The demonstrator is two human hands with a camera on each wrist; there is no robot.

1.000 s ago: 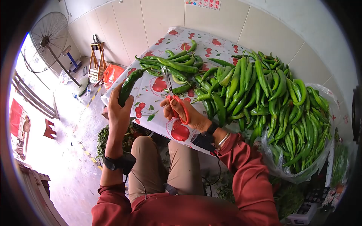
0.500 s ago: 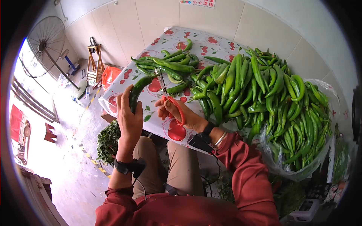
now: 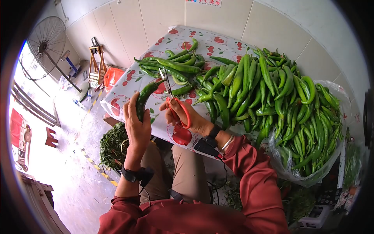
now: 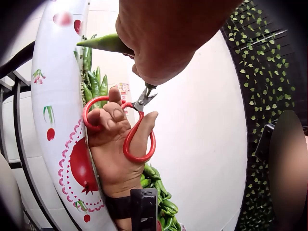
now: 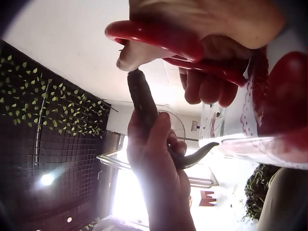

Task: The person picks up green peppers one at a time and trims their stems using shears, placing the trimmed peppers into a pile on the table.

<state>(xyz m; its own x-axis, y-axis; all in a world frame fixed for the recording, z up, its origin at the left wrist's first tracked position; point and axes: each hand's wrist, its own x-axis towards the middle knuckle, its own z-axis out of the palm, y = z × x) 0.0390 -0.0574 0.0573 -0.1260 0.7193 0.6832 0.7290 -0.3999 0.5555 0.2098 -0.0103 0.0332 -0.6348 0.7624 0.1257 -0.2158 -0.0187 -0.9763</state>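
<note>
A: Head view, where's the pepper point(image 3: 144, 102)?
B: Just L of ctr, tilted, stem end up. L hand point(image 3: 137, 128) grips it, thumb one side, fingers the other. R hand point(image 3: 193, 121), mid-frame, holds the red scissors point(image 3: 170, 94); blades slightly apart, right by the stem. Can't tell if touching.
A: Around them?
B: Big pepper pile point(image 3: 269, 87) ctr-right, running into a plastic bag point(image 3: 290, 176) lower right. Smaller heap point(image 3: 175, 67) upper ctr, on the fruit-print cloth point(image 3: 129, 93). Fan point(image 3: 43, 46) upper L.
A: L wrist view?
B: Scissors ctr-L, blades in a V. R hand's fingers thru one loop, thumb thru the other. Pepper tip pokes out upper L, from under L hand; those fingers are mostly hidden, can't tell from here.
A: R wrist?
B: Pepper approx ctr, L hand curled round it, curved tip pointing R. Scissors loops up top, on R hand.
</note>
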